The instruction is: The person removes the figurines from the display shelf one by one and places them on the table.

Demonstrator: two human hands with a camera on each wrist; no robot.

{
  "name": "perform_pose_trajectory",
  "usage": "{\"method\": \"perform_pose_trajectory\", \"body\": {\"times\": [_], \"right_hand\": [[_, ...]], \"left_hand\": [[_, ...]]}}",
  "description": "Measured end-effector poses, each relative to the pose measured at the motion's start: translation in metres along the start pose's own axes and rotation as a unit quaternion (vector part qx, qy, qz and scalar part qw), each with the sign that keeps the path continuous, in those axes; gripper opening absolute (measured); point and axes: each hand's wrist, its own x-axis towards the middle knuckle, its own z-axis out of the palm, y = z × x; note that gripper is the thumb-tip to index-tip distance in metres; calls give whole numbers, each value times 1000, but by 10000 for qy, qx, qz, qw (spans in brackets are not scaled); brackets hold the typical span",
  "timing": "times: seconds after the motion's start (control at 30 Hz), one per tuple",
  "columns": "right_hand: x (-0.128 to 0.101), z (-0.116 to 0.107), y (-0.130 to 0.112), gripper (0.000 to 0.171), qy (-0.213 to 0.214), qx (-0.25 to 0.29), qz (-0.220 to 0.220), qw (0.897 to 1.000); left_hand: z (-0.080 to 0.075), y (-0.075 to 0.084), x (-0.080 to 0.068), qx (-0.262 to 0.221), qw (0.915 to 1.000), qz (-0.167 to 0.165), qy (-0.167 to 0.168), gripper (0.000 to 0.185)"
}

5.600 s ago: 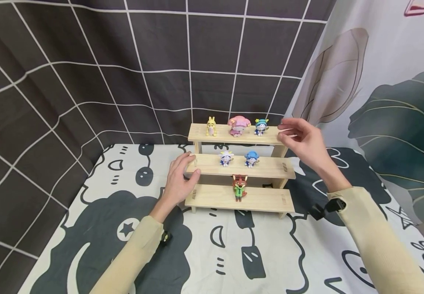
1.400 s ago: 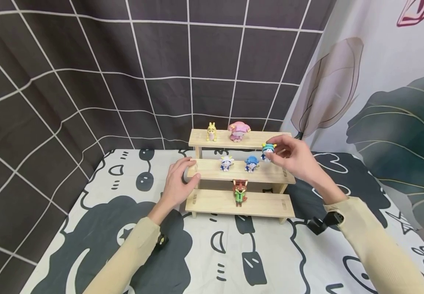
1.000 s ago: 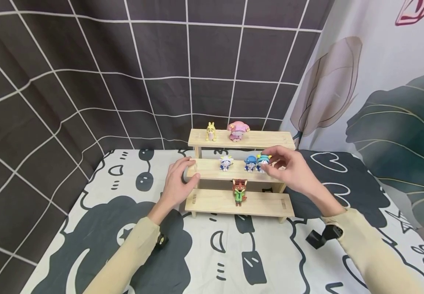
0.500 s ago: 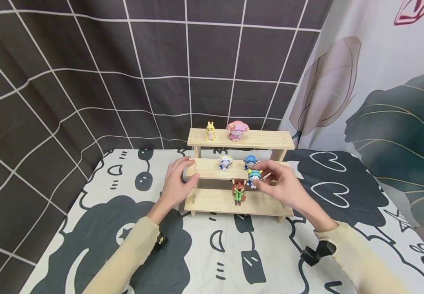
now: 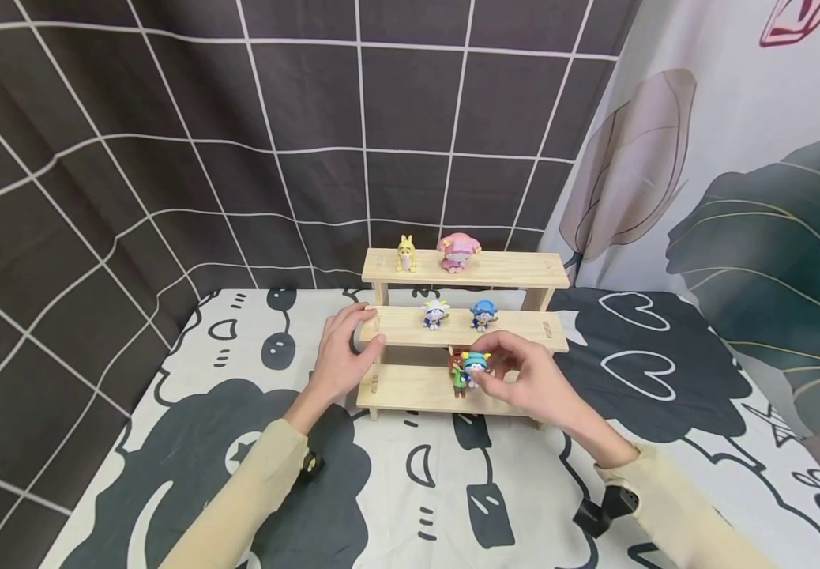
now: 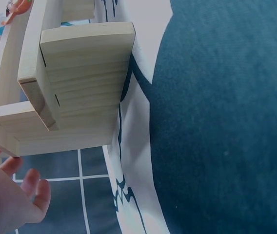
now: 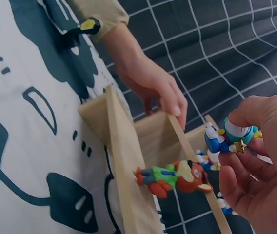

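Note:
A three-tier wooden display shelf [image 5: 406, 386] stands on the bedding. My left hand [image 5: 342, 348] grips the left end of its middle tier, thumb at the front and fingers around the end. Between thumb and fingers, my right hand [image 5: 532, 378] pinches a small figurine with a teal horned hat [image 7: 216, 141], held above the bottom tier. In the head view this figurine overlaps the fox figurine in a green shirt [image 5: 459, 385], which stands on that tier. On the middle tier are a white-hatted figurine [image 5: 435, 314] and a blue-hatted figurine [image 5: 483, 314].
On the top tier stand a yellow rabbit-eared figurine [image 5: 406, 254] and a pink figurine [image 5: 458, 252]. A dark grid-patterned curtain [image 5: 296, 95] hangs behind the shelf, with a pale leaf-print curtain [image 5: 623, 158] at the right. Patterned bedding [image 5: 410, 490] lies underneath.
My right hand has taken the teal-hatted figurine from the top tier's right side and brought it down past the middle tier, leftward to beside the fox. My left hand stays at the shelf's end.

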Motion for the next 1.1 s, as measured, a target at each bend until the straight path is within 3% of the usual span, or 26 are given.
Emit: {"method": "perform_pose_trajectory", "body": {"times": [0.63,1.1], "right_hand": [[-13,41,0,32,-189,560,-405,9974],[-23,72,-4,30,-442,816,-253,9954]], "left_hand": [[0,0,0,29,10000,-17,-15,41],[1,0,-1,-9,10000,-2,9,41]]}}
